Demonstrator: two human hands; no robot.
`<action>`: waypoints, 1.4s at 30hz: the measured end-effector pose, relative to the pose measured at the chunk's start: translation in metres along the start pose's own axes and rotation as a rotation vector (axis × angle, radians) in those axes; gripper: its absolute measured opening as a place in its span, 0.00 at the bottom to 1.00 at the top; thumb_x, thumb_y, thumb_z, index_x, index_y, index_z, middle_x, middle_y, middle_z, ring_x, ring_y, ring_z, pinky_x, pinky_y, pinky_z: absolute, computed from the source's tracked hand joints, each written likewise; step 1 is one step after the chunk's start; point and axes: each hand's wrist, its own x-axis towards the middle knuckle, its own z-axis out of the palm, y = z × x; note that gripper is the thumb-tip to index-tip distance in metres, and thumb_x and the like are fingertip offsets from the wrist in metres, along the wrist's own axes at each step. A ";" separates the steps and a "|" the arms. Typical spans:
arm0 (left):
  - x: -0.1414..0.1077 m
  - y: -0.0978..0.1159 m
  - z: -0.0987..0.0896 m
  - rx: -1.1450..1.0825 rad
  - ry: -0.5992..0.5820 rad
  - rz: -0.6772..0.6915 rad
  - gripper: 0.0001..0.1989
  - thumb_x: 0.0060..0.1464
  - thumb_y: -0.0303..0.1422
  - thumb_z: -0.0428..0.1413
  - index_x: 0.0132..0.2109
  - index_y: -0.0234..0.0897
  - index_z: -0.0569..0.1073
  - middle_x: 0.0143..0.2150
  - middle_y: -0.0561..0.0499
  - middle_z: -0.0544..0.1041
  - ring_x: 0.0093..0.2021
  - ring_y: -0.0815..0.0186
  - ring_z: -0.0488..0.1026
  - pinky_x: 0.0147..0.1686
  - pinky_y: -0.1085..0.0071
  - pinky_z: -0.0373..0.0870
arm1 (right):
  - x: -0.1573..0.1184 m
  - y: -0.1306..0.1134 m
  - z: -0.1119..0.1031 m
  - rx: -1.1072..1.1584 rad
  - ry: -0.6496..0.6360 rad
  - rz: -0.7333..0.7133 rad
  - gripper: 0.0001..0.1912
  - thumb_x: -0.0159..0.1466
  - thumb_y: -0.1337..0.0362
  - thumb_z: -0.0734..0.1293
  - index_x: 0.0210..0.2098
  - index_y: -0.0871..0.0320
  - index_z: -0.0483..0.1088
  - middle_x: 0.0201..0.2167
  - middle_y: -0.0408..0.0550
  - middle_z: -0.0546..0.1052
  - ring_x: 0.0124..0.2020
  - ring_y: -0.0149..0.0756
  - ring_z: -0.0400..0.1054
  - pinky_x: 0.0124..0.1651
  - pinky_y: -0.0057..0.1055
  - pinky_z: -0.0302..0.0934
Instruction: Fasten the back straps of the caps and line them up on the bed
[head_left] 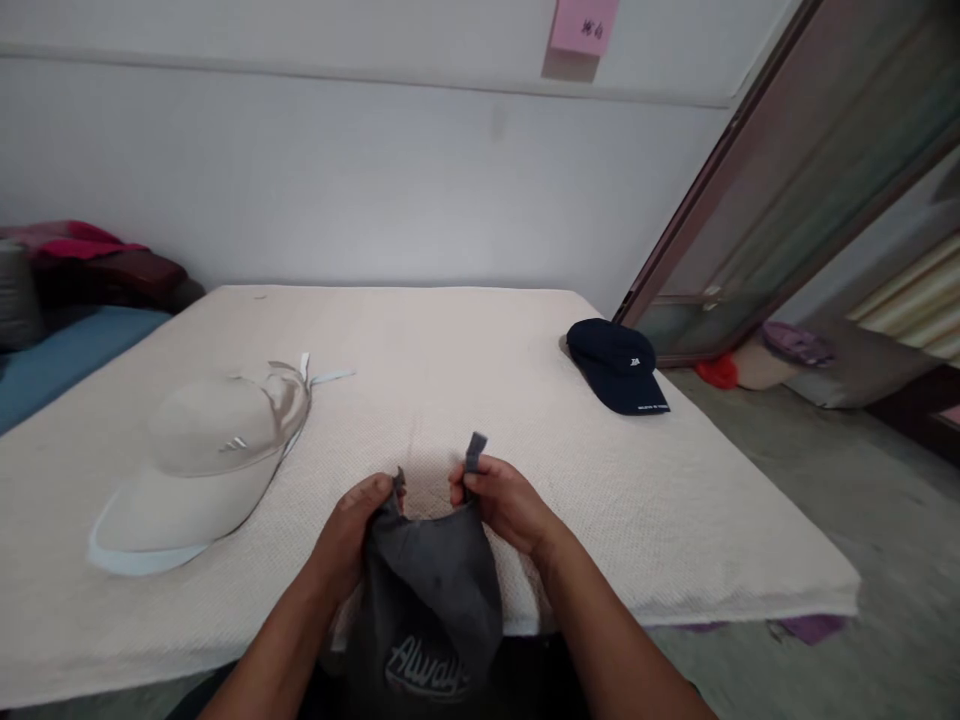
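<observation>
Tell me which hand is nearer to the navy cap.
Right. The right hand is in front and to the left of the navy cap, gripping the gray cap; the left hand, at the gray cap's other side, is farther left.

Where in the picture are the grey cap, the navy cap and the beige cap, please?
Grey cap [431, 600]: head view, middle of the crown.
Navy cap [609, 352]: head view, side of the crown.
Beige cap [201, 432]: head view, lower part of the crown.
</observation>
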 end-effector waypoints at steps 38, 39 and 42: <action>0.034 -0.023 0.032 0.411 0.000 0.196 0.08 0.46 0.35 0.60 0.35 0.36 0.75 0.28 0.52 0.75 0.27 0.68 0.69 0.29 0.73 0.64 | 0.019 -0.006 -0.018 -0.403 0.133 -0.063 0.13 0.56 0.56 0.68 0.27 0.59 0.67 0.18 0.37 0.63 0.17 0.22 0.51 0.18 0.22 0.43; 0.033 -0.023 0.032 0.430 -0.008 0.205 0.08 0.46 0.35 0.61 0.34 0.36 0.75 0.28 0.52 0.75 0.28 0.67 0.69 0.29 0.73 0.64 | 0.019 -0.005 -0.017 -0.457 0.115 -0.081 0.12 0.55 0.57 0.69 0.26 0.59 0.67 0.19 0.38 0.64 0.19 0.23 0.53 0.20 0.22 0.46; 0.033 -0.023 0.032 0.477 -0.026 0.204 0.08 0.46 0.36 0.61 0.31 0.36 0.75 0.26 0.53 0.74 0.27 0.67 0.69 0.28 0.73 0.63 | 0.020 -0.004 -0.016 -0.566 0.082 -0.092 0.12 0.52 0.59 0.71 0.25 0.60 0.68 0.21 0.39 0.66 0.24 0.26 0.56 0.25 0.24 0.49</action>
